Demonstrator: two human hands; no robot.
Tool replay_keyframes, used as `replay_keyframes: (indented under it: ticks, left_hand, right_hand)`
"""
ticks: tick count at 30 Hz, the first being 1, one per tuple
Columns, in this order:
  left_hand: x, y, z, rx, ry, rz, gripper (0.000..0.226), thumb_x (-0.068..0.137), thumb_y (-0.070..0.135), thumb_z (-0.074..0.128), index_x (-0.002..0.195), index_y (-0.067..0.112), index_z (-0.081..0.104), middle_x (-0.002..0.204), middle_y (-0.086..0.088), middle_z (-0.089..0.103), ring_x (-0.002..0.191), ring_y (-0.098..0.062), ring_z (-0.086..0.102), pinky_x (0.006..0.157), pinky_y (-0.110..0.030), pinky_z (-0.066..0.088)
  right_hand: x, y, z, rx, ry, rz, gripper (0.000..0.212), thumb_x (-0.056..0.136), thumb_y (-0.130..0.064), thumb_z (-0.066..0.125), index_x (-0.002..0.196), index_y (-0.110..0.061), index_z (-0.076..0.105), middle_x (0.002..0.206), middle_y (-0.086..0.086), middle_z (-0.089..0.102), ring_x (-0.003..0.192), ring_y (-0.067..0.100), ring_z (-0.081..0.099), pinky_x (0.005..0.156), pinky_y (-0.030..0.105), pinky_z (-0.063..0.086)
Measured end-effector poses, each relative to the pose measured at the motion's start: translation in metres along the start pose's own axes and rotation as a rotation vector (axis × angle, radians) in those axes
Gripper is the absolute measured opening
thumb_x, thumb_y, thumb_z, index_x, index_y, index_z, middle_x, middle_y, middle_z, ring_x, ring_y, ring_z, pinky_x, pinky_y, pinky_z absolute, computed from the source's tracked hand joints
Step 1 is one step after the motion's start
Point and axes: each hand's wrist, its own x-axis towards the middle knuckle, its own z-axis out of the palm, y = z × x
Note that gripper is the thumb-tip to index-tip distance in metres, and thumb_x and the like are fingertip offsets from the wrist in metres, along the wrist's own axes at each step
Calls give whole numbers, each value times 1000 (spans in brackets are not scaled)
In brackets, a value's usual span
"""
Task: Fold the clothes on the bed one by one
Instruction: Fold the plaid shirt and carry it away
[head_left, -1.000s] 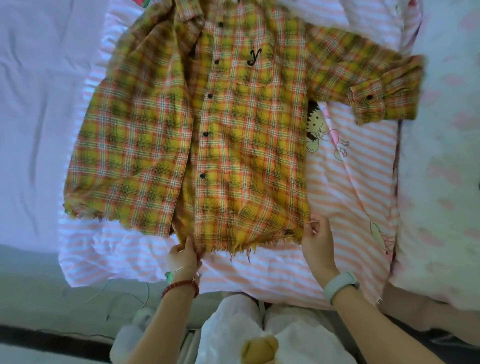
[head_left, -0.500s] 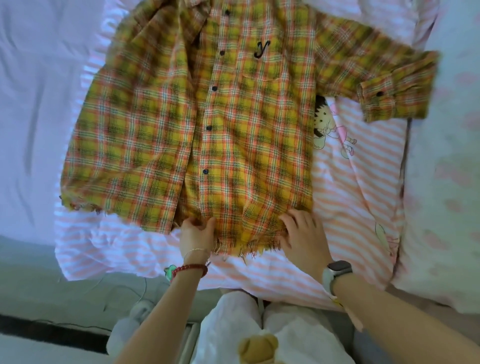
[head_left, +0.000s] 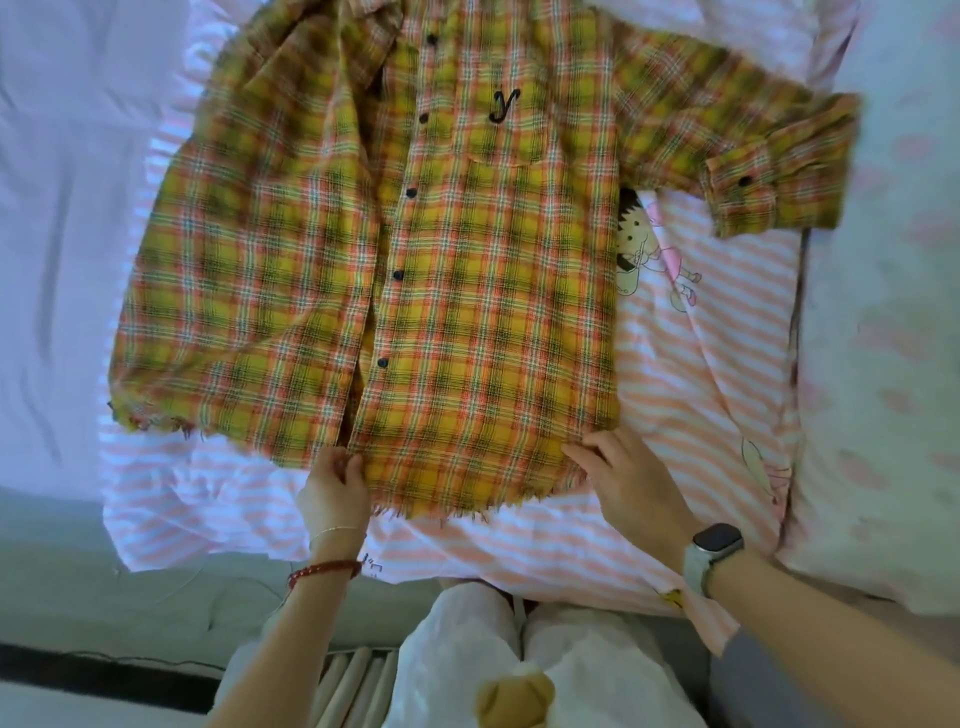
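The yellow-and-orange plaid button-up shirt lies front-up and spread across the pink-and-white striped bedsheet, collar away from me, its frayed hem nearest my body, the sleeve on my right stretched sideways with its buttoned cuff reaching toward the pale floral pillow. I judge this step to be flattening and squaring the shirt before any fold, so I should draw the hem gently toward me with even tension on both sides, line the button placket straight, and smooth out the ripples near the opening at the bottom, where one front panel overlaps the other. My left hand sits at the hem just under the placket, fingers curled and pinching the frayed edge. My right hand rests at the hem's corner on my right, fingers fairly straight and pressing the cloth flat against the sheet, holding nothing. Both hands are touching the shirt's lower edge, with the whole garment stretching away from them up the bed.
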Motion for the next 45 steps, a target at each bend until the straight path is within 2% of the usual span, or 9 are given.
replay_keyframes:
  ticks: [6,10,23,28,32,35,38,42,45]
  left_hand:
    - [-21,24,10,390,170,361,40,69,1,72,106,-3,57,104,-28,55,94,-46,54,75,-53,43]
    - [-27,65,37,494,-71,700,52,80,24,67,129,16,52,140,-16,43,128,-39,38,99,-60,31]
    - [27,249,141,750,-320,897,70,89,64,27,145,40,-8,155,0,-20,142,-32,-17,108,-65,-2]
    - [45,246,167,857,-345,789,77,83,74,18,140,42,-22,154,2,-24,140,-32,-22,107,-66,0]
    - [48,244,173,848,-323,771,79,82,75,21,140,43,-21,154,3,-23,141,-31,-22,107,-65,1]
    - [41,256,171,837,-299,738,78,84,69,31,146,39,-6,157,1,-12,142,-32,-14,108,-65,2]
    - [32,284,173,739,-184,753,67,86,53,40,144,26,19,156,-4,4,143,-30,-1,111,-61,7]
    - [27,330,192,739,-208,936,69,91,52,35,148,28,6,157,-2,-10,144,-28,-10,111,-59,2]
    - [31,365,217,795,-350,943,71,91,58,32,148,34,-3,156,2,-15,143,-28,-16,111,-62,0]
  right_hand:
    - [-10,2,3,-27,-135,79,40,51,-4,83,88,-16,74,84,1,66,77,24,65,60,35,50]
    - [1,13,-7,78,-86,196,30,69,-3,66,99,-9,70,92,9,65,84,31,64,67,41,49]
    - [107,178,-73,105,230,925,56,91,-33,52,138,-7,36,140,17,37,128,33,32,102,43,31]
    - [150,222,-62,-31,72,859,79,85,-48,55,146,-15,17,145,15,26,130,33,26,99,44,36]
    - [153,247,-53,-207,-86,785,62,93,-38,48,145,-18,21,141,12,34,125,31,35,91,40,41]
    - [139,263,-68,112,206,775,30,97,-23,44,122,-12,55,105,9,62,89,25,54,64,29,43]
    - [121,280,-101,650,634,964,19,98,-16,43,88,-10,58,66,2,52,56,16,44,47,14,35]
    - [95,319,-150,1114,1131,1328,21,99,-16,40,95,-10,60,95,9,61,81,20,60,74,37,53]
    - [78,347,-174,1037,1157,1432,24,100,-17,35,89,-12,55,108,16,62,83,21,57,82,41,52]
